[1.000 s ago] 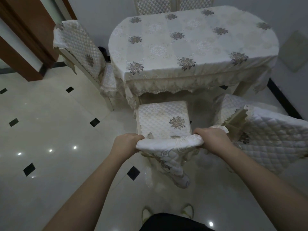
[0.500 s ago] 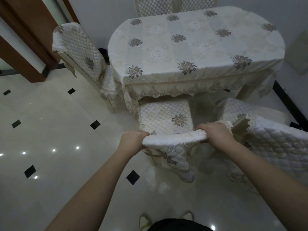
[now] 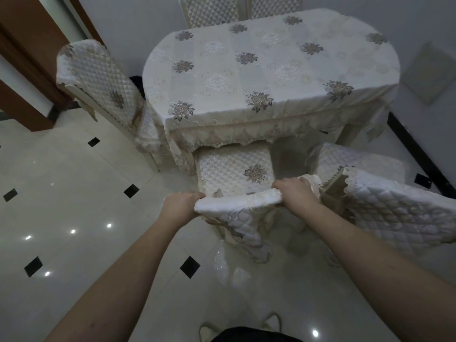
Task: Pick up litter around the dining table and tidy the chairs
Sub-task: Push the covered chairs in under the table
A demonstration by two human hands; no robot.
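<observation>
A chair with a white quilted cover (image 3: 235,169) stands right in front of me, its seat partly under the near edge of the dining table (image 3: 271,70). My left hand (image 3: 181,206) grips the left end of the chair's backrest top (image 3: 239,202). My right hand (image 3: 296,193) grips its right end. The table wears a cream cloth with flower motifs and a lace fringe. No litter shows on the floor in view.
A second quilted chair (image 3: 399,208) stands close on the right, angled away from the table. A third chair (image 3: 98,80) is tucked in at the table's left end, and two chair backs (image 3: 212,9) rise behind it. Glossy tiled floor (image 3: 61,193) lies to the left; a wooden door frame (image 3: 29,58) is far left.
With both hands on its backrest, the chair has slid forward so its seat lies further under the table fringe. I have stepped closer to the table.
</observation>
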